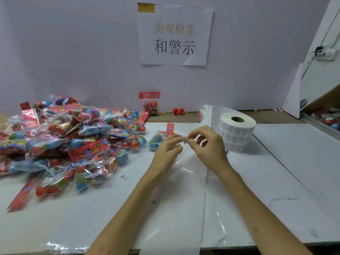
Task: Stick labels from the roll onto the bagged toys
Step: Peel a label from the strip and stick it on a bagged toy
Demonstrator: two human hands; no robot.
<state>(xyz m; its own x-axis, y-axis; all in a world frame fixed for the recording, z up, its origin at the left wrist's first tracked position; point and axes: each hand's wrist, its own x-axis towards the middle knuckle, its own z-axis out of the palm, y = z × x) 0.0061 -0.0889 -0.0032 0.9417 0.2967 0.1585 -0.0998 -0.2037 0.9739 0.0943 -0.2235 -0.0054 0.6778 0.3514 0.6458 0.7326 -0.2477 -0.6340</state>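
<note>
Bags [55,129] hold coloured toys [76,142]; left hand [166,151] and right hand [209,147] pinch label [184,140].

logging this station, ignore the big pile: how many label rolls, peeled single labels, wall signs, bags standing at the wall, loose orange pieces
label roll: 1
single label: 1
wall sign: 1
bag standing at the wall: 1
loose orange pieces: 2
total: 6

A paper sign [174,34], taped to the wall [73,52] above the label roll [237,131], is printed "外观检查 和警示". The roll's print is illegible.
</note>
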